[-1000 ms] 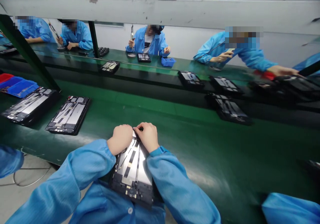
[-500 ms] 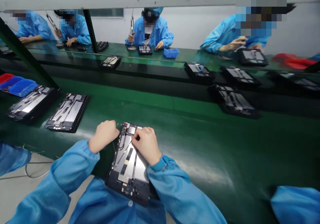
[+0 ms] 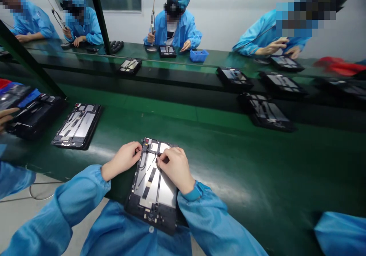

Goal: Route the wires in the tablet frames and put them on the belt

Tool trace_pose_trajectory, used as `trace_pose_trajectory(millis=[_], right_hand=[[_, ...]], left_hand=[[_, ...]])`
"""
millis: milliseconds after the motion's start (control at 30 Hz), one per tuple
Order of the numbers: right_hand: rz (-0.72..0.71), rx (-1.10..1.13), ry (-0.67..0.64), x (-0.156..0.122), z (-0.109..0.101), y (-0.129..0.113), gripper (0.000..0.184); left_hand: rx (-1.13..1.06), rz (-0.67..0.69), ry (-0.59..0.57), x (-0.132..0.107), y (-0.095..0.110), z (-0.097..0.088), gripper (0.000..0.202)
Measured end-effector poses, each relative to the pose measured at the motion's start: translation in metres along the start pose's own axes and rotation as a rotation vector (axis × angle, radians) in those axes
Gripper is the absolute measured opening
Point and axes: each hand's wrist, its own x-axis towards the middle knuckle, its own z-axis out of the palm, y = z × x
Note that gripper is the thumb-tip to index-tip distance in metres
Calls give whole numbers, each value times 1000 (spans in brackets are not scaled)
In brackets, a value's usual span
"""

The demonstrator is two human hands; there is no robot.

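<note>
An opened tablet (image 3: 153, 189), back cover off, lies lengthwise at the near edge of the green conveyor belt (image 3: 217, 160) in front of me. My left hand (image 3: 123, 161) rests curled against its upper left edge, fingers closed on the frame. My right hand (image 3: 175, 167) lies over the upper right part, its thumb and fingers pinched on something small near the top of the silver plate; I cannot make out what.
Another opened tablet (image 3: 77, 126) lies on the belt to my left, with a further one (image 3: 34, 115) under a neighbour's hand (image 3: 6, 116). More tablets (image 3: 267, 113) sit on the far lane. Several people in blue coats work opposite, by a blue bin (image 3: 198, 55).
My left hand slid off the top of the tablet to its left edge, uncovering the upper end. My right hand stayed pinched near the top. A neighbour's hand came in at the left.
</note>
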Motion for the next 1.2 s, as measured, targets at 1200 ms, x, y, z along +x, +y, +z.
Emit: trace_pose_trajectory(millis=[1200], right_hand=[[-53, 146, -33, -14, -2, 8, 12]], left_hand=[[-133, -61, -199, 34, -3, -16, 8]])
